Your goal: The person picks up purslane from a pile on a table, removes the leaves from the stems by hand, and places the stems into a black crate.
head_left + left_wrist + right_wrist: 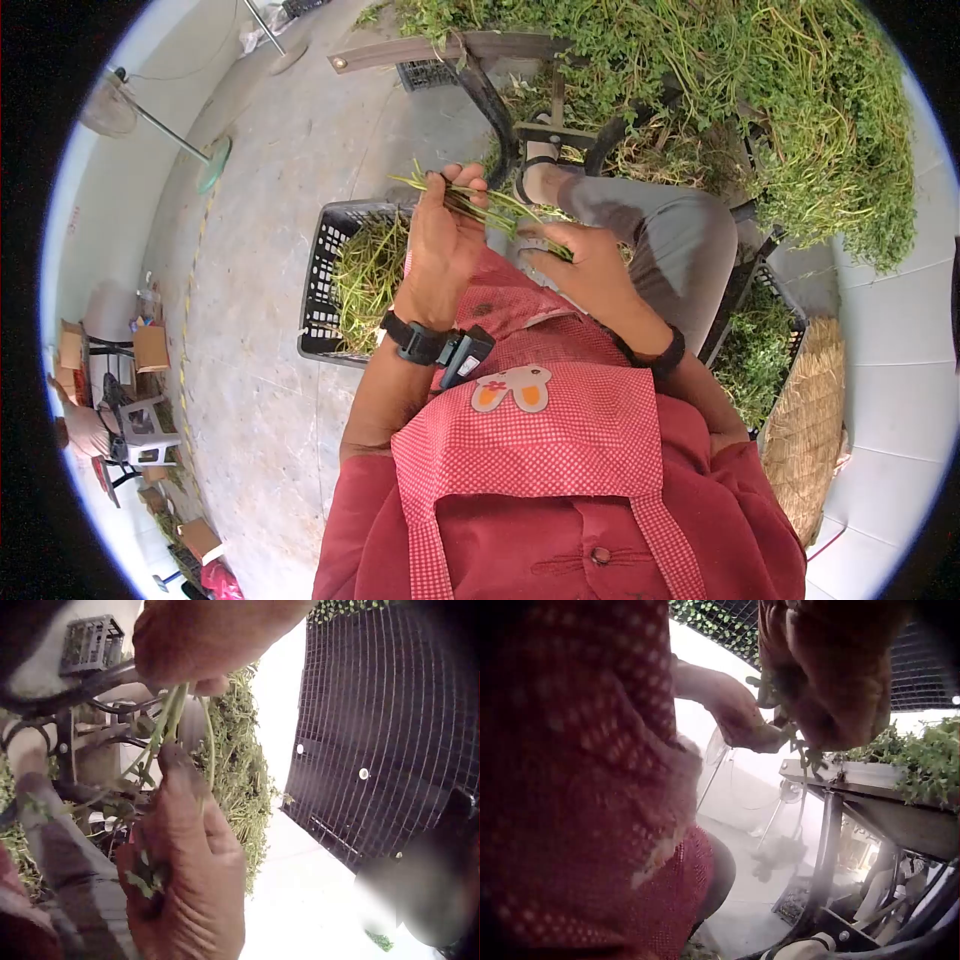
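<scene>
Over the lap, both hands hold a small bunch of green stems. My left hand has its palm turned up, and the stems run between its thumb and fingers. At the other end of the bunch, my right hand pinches the stems between thumb and fingers. The left wrist view shows thin stems stretched between the two hands, with a leafy sprig beside the lower one. In the right wrist view, small leaves hang beneath the fingers.
A black crate with cut stems stands below the left hand. Leafy greens heap over the table ahead. Another crate of greens and a straw mat are at right. A fan stand and a seated person are left.
</scene>
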Motion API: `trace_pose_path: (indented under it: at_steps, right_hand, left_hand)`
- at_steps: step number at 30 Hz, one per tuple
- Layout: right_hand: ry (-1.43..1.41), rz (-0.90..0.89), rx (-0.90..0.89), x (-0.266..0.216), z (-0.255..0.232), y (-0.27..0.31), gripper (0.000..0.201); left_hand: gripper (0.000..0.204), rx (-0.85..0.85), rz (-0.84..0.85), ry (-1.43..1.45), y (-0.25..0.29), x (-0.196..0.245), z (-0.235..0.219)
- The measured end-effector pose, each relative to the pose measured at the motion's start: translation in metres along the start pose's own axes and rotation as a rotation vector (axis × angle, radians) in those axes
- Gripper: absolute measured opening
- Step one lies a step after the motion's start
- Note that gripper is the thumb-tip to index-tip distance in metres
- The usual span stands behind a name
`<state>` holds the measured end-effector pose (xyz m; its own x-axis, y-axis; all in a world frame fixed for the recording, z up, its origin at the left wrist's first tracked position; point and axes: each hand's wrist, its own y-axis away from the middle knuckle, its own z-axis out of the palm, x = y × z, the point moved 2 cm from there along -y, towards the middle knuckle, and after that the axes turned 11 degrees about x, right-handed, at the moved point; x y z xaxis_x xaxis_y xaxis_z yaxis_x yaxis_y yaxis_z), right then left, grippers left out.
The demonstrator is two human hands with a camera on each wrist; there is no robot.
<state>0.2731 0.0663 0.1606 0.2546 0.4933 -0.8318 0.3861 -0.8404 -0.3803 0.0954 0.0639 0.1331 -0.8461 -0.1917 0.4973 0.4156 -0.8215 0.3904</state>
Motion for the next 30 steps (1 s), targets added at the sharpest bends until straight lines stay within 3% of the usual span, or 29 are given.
trace_pose_path:
  at_steps: [2,6,12,15,18,20,22,23,25,30]
  right_hand:
    - [0.133,-0.113,0.006,0.009,0.009,-0.002,0.026]
    - [0.181,-0.054,0.070,0.012,0.012,-0.003,0.025]
    - [0.269,-0.139,0.044,0.017,0.019,-0.005,0.021]
    - [0.319,-0.054,0.035,0.021,0.027,-0.003,0.021]
    - [0.241,-0.021,0.164,0.041,0.027,-0.010,0.024]
    - [0.478,0.032,0.284,0.067,0.012,-0.011,0.026]
    - [0.055,0.314,0.276,0.107,-0.014,-0.017,0.026]
    - [0.053,0.319,0.267,0.107,-0.028,-0.018,0.026]
    - [-0.745,0.912,0.241,0.095,-0.048,-0.019,0.020]
    - [-0.821,0.872,0.117,0.058,-0.043,-0.018,0.017]
  left_hand:
    - [0.029,0.008,-0.003,0.002,0.003,-0.001,0.003]
    - [0.029,0.006,-0.016,0.003,0.003,-0.004,0.000]
    - [0.029,0.045,0.005,-0.039,0.013,-0.009,0.009]
    - [0.027,0.018,0.015,-0.086,0.013,-0.013,0.001]
    - [0.028,0.109,-0.070,-0.096,0.016,-0.022,0.005]
    - [0.028,0.048,-0.064,-0.070,0.016,-0.008,0.004]
    - [0.026,0.024,-0.011,-0.070,0.021,0.008,0.014]
    - [0.026,0.034,-0.009,-0.069,0.019,0.012,0.011]
    - [0.026,-0.027,0.000,0.006,0.012,0.024,0.009]
    - [0.026,-0.132,-0.103,0.094,0.002,0.027,-0.003]
